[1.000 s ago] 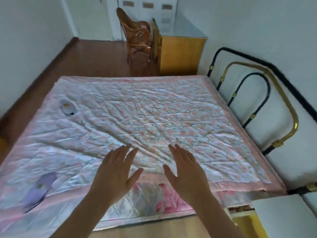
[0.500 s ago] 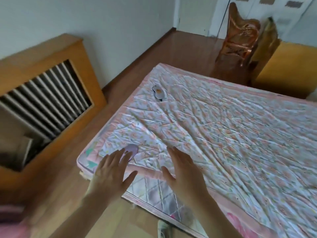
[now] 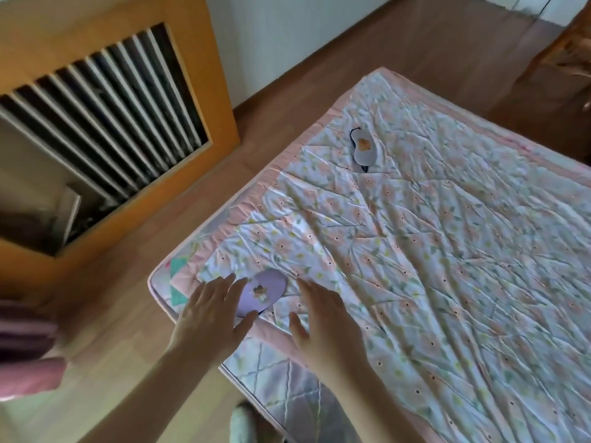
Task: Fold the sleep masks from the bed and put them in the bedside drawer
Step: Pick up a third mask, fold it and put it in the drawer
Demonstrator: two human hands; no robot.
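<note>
A lilac sleep mask (image 3: 263, 290) with a small flower patch lies flat near the bed's near left corner. My left hand (image 3: 212, 314) hovers over its left part, fingers spread, partly covering it. My right hand (image 3: 326, 318) is just to the right of the mask, fingers apart, holding nothing. A second, pale blue sleep mask (image 3: 364, 148) with an orange patch and dark edging lies farther back along the bed's left side. The bedside drawer is not in view.
The bed (image 3: 447, 251) has a wrinkled floral quilt with a pink border. A wooden radiator cover (image 3: 105, 100) with slats stands against the left wall. Wooden floor (image 3: 121, 282) runs between it and the bed. A pink object (image 3: 28, 356) sits at the far left edge.
The view has swung left toward the bed's left corner. Both hands have moved with it and now frame the lilac mask, the left hand reaching over it.
</note>
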